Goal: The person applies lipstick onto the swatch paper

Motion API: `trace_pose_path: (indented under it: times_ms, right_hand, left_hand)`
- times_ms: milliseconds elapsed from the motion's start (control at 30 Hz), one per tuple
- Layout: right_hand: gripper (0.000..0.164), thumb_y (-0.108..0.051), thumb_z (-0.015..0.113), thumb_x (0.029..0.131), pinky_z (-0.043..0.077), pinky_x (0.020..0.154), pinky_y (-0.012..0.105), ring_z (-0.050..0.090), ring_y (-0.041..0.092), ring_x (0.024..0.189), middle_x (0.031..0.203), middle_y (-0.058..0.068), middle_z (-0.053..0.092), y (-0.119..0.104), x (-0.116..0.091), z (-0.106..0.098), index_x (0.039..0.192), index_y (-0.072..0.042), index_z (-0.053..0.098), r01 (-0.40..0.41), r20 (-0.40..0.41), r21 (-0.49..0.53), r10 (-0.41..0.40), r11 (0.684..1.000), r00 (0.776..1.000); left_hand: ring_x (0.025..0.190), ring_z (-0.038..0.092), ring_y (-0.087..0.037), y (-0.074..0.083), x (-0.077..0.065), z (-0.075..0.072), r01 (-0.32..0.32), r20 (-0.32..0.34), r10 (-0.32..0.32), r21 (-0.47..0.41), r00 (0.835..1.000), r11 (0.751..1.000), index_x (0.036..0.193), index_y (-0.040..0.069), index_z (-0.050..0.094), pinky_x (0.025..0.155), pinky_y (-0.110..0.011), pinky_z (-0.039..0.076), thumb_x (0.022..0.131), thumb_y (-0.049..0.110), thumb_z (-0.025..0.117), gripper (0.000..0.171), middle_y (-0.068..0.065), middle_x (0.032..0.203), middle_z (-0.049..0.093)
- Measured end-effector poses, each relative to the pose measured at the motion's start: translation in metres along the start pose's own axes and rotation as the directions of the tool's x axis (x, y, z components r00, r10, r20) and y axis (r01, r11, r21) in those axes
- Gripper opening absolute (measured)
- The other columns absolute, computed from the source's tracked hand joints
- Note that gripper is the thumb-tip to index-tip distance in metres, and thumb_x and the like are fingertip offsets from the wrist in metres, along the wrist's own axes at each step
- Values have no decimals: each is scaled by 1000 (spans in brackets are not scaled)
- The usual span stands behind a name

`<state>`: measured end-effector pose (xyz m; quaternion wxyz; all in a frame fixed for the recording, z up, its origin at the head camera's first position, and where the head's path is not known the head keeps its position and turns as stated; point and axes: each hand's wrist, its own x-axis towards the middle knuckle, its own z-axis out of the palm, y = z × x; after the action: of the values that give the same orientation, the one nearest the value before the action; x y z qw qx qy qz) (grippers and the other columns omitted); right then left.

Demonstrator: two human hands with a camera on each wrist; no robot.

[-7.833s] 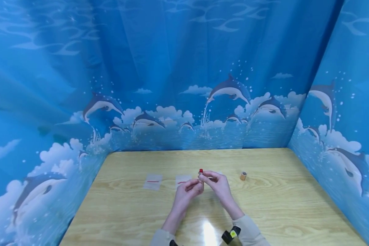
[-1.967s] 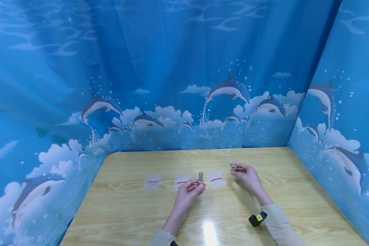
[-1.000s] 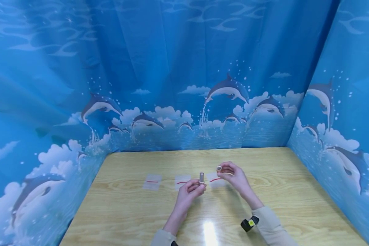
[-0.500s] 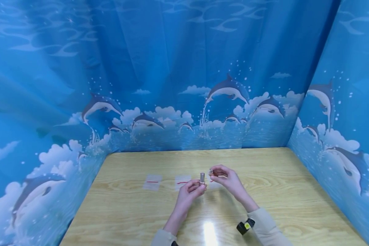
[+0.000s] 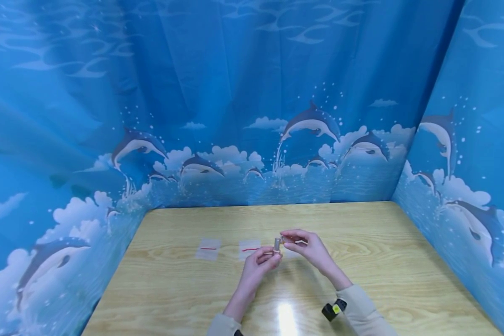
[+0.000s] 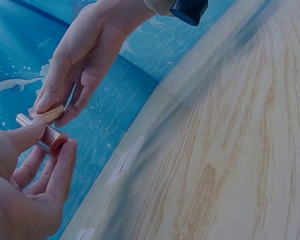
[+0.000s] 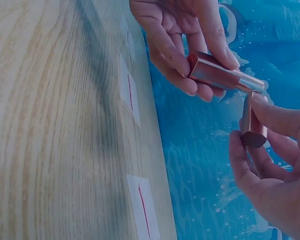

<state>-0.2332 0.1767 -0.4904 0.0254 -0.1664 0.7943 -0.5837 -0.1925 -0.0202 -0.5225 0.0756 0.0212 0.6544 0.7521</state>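
My left hand (image 5: 256, 267) pinches a metallic rose-gold lipstick tube (image 7: 215, 72) by its base, its silver collar pointing up in the head view. No red tip sticks out of the collar. In my right hand (image 5: 315, 252), thumb and fingers grip the lipstick cap (image 7: 255, 125), a short coppery sleeve. Cap and tube meet at an angle: the cap's end lies right at the collar's top in the right wrist view, beside it rather than over it. Both hands are raised above the table.
On the wooden table (image 5: 185, 289) lie three small white paper squares in a row: a left one (image 5: 208, 255), a middle one (image 5: 248, 243) and a right one (image 5: 293, 254) partly behind my right hand. Red strokes mark them. A dolphin-print curtain (image 5: 235, 93) surrounds the table.
Earlier the red lipstick tip stood out and the cap stood on the table at right. Since then the tip has gone down, and my right hand has brought the cap leftward to the tube.
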Motion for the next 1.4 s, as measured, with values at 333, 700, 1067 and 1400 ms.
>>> trace_pose_path:
  times_ms: [333, 700, 1067, 1400]
  right_hand:
    - [35, -11, 77, 91, 57, 89, 23, 69, 19, 104, 117, 16, 71, -6, 1, 0, 122, -1, 66, -40, -11, 48, 40, 998, 999]
    - [44, -9, 79, 88, 59, 85, 23, 70, 13, 95, 110, 16, 73, -7, 3, 3, 125, 6, 60, -76, -38, 121, 82, 990, 996]
    - [41, -12, 77, 90, 60, 84, 26, 70, 13, 93, 106, 14, 72, -9, 4, 4, 128, -1, 64, -39, -19, 118, 42, 992, 999]
    - [43, -12, 77, 90, 58, 87, 23, 71, 15, 96, 120, 19, 70, -10, 2, 10, 131, -3, 65, -17, 32, 87, 14, 996, 999]
  left_hand:
    - [95, 70, -17, -1, -1, -1, -6, 2, 6, 1, 1000, 1000, 120, -1, 67, 90, -31, 60, 91, 19, 77, 36, -10, 106, 75]
    - [94, 69, -15, -2, -1, -3, -6, 9, 6, 15, 1000, 1000, 118, -1, 68, 89, -30, 60, 90, 17, 78, 35, -11, 107, 74]
    - [95, 69, -16, -3, -1, -3, 2, 1, -2, 71, 1000, 997, 117, 0, 70, 88, -31, 60, 88, 17, 79, 35, -11, 106, 74]
    - [95, 69, -16, -2, 0, -2, 8, 6, -8, 66, 1000, 998, 119, 1, 69, 89, -32, 60, 89, 19, 79, 36, -9, 106, 74]
